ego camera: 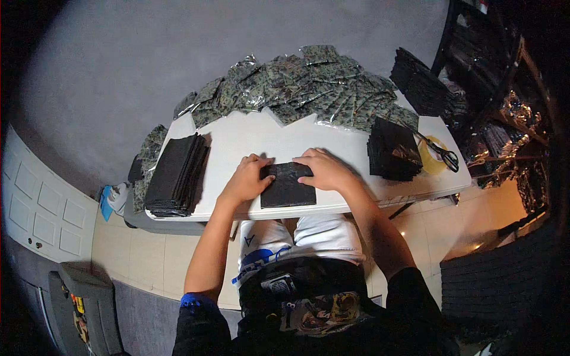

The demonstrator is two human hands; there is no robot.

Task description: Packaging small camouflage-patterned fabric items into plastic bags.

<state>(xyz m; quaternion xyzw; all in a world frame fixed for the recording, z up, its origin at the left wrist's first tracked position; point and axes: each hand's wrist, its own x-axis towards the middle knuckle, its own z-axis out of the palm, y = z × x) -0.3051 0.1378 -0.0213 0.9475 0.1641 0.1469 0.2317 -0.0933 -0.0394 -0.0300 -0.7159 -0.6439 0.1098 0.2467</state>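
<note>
A folded black cloth (288, 189) lies flat near the front edge of the white table (249, 138), in the middle. My left hand (250, 177) holds its upper left corner, thumb on top and fingers at the far edge. At the upper right corner, my right hand (324, 170) has the cloth between its thumb and fingers in the same way. Whether any fingertips reach underneath is hidden. To the left stands a tall stack of folded black cloths (171, 175). A second, smaller black stack (392, 153) stands to the right.
Many camouflage-patterned packets in clear plastic (294, 84) are heaped along the table's far side. Scissors (438, 151) lie over a roll of clear tape (429, 162) at the right. More black folded pieces (418, 80) are piled at the far right, near a dark rack (490, 75).
</note>
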